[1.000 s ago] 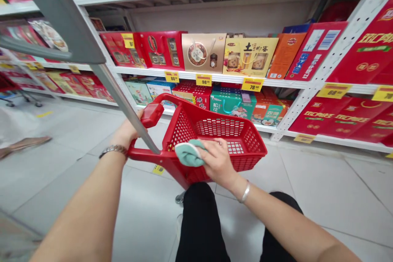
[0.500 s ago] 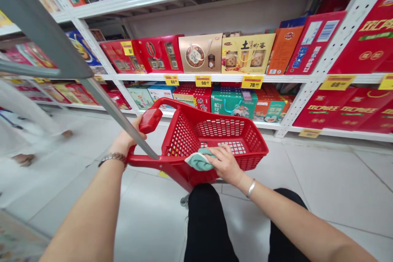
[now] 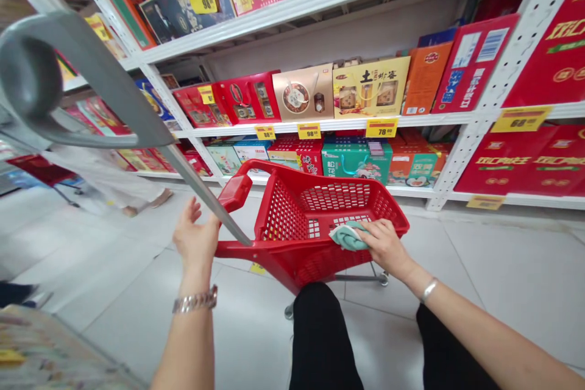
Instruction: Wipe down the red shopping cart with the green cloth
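Observation:
A red plastic shopping cart [image 3: 292,259] with a perforated basket stands in front of my legs. My right hand [image 3: 384,247] is closed on a folded green cloth [image 3: 350,236], which lies against the near rim of the basket. To the left of the cart's red handle end [image 3: 235,192], my left hand [image 3: 197,234] is raised with its fingers apart and slightly curled, holding nothing. A grey metal tube [image 3: 205,195] rises from the cart past that hand to a big grey loop handle [image 3: 91,85] at upper left.
White shelving [image 3: 338,125] with boxed goods and yellow price tags runs behind the cart. At left, a person in light trousers [image 3: 95,177] is near another red cart [image 3: 41,167]. A blurred patterned surface [image 3: 59,353] fills the lower left corner.
My left hand has let go of the cart's handle and opened beside it. My right hand has slid the cloth rightward along the rim. The person at left has shifted right.

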Demonstrator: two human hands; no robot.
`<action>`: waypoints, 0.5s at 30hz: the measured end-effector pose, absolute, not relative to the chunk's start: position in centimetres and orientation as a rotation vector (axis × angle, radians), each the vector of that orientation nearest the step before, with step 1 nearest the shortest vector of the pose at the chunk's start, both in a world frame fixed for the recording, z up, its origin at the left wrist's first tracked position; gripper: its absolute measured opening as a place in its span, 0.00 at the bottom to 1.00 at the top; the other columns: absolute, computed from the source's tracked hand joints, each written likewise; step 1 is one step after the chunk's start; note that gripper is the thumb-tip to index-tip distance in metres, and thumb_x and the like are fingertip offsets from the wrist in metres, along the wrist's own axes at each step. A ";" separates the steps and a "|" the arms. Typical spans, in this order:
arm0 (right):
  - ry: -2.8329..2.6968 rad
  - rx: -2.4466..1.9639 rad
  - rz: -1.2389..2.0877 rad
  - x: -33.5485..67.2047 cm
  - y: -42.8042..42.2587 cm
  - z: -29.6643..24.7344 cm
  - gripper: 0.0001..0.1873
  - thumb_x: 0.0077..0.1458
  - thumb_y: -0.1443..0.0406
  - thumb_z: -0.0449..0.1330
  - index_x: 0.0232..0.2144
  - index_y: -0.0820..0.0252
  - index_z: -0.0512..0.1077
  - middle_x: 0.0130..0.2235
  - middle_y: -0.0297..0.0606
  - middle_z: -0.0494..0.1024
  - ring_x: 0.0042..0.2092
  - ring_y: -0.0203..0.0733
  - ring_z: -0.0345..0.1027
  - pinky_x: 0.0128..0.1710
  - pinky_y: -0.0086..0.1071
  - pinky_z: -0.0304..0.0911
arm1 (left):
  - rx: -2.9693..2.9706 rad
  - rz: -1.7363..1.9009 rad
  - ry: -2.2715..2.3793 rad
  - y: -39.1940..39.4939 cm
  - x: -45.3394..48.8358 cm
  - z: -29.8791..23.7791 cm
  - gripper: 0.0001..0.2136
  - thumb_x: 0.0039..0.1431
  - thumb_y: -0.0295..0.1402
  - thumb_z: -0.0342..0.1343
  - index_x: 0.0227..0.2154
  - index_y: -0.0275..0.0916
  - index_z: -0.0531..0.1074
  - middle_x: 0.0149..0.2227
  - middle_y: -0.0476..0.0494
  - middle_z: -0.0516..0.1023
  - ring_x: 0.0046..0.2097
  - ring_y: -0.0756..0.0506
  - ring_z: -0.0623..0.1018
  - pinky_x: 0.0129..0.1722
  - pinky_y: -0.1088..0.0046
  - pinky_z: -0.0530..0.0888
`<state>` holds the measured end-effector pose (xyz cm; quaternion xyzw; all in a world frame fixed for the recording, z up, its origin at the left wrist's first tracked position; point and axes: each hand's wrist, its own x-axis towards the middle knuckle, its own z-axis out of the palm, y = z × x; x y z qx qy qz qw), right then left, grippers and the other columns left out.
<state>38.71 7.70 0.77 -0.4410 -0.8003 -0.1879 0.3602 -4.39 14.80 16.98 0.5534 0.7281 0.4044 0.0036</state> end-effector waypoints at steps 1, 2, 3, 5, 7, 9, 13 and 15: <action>-2.059 -1.134 -0.490 38.6 7.8 0.7 0.28 0.58 0.79 0.54 0.53 0.54 0.80 0.52 0.42 0.84 0.49 0.45 0.72 0.51 0.41 0.58 | 1.605 1.419 2.250 13.4 -4.0 15.9 0.34 0.68 0.47 0.49 0.73 0.38 0.59 0.65 0.28 0.75 0.66 0.32 0.76 0.63 0.50 0.75; -2.057 -1.136 -0.491 38.6 8.0 0.5 0.27 0.57 0.79 0.55 0.53 0.54 0.80 0.52 0.42 0.84 0.49 0.46 0.72 0.51 0.41 0.58 | 1.587 1.457 2.208 12.3 -3.6 14.9 0.34 0.70 0.48 0.45 0.75 0.41 0.55 0.68 0.30 0.72 0.70 0.34 0.72 0.65 0.51 0.73; -2.056 -1.142 -0.490 38.6 8.1 0.4 0.27 0.57 0.78 0.55 0.53 0.54 0.80 0.52 0.42 0.84 0.49 0.46 0.72 0.51 0.41 0.58 | 1.603 1.454 2.201 11.4 -3.1 13.9 0.34 0.71 0.48 0.43 0.76 0.42 0.52 0.72 0.30 0.67 0.73 0.33 0.66 0.67 0.49 0.70; -2.056 -1.165 -0.478 38.5 8.2 0.2 0.28 0.56 0.78 0.56 0.54 0.53 0.80 0.52 0.42 0.84 0.49 0.47 0.71 0.50 0.42 0.58 | 1.760 1.275 2.258 10.6 -2.1 12.6 0.38 0.67 0.50 0.50 0.75 0.38 0.55 0.75 0.26 0.59 0.77 0.27 0.54 0.71 0.41 0.62; -2.058 -1.187 -0.465 38.4 8.2 0.2 0.29 0.55 0.78 0.57 0.54 0.52 0.80 0.52 0.42 0.84 0.48 0.47 0.71 0.50 0.41 0.57 | 1.948 1.084 2.309 11.0 -1.1 12.2 0.35 0.61 0.52 0.58 0.67 0.39 0.70 0.72 0.25 0.64 0.77 0.24 0.55 0.72 0.36 0.55; -2.059 -1.214 -0.465 38.2 8.2 0.3 0.28 0.55 0.78 0.57 0.54 0.53 0.81 0.52 0.42 0.84 0.48 0.46 0.71 0.49 0.41 0.56 | 2.059 0.996 2.330 12.0 -0.2 12.4 0.26 0.59 0.51 0.60 0.55 0.41 0.80 0.65 0.26 0.74 0.73 0.24 0.62 0.72 0.33 0.52; -2.042 -1.298 -0.536 38.2 7.7 0.7 0.27 0.56 0.78 0.57 0.52 0.53 0.81 0.50 0.42 0.84 0.46 0.46 0.71 0.49 0.41 0.56 | 2.029 1.080 2.386 14.2 1.2 12.4 0.17 0.57 0.42 0.59 0.45 0.40 0.83 0.54 0.27 0.80 0.67 0.22 0.67 0.69 0.30 0.52; -2.033 -1.318 -0.586 39.1 7.2 0.7 0.27 0.56 0.78 0.57 0.52 0.53 0.81 0.49 0.43 0.84 0.45 0.46 0.71 0.49 0.40 0.56 | 2.044 1.119 2.372 15.1 1.6 12.0 0.16 0.54 0.38 0.59 0.44 0.40 0.83 0.52 0.28 0.80 0.65 0.22 0.67 0.68 0.30 0.52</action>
